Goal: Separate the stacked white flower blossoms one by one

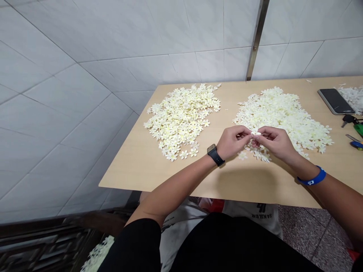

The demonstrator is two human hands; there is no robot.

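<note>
My left hand point(232, 141) and my right hand point(273, 142) meet over the wooden table point(136, 166), fingertips pinched together on a small white fabric flower point(256, 133). A black watch is on my left wrist, a blue band on my right. Just behind and under my hands lies the right pile of cream fabric flowers point(286, 113). A second pile of flowers point(184, 115) is spread to the left of my left hand.
A dark phone point(335, 101) lies at the table's far right, with keys point(349, 119) and a blue-handled tool point(356, 142) near the right edge. More white pieces point(354, 96) sit beyond the phone. Tiled wall stands behind and left. Loose flowers point(98, 255) lie below the table.
</note>
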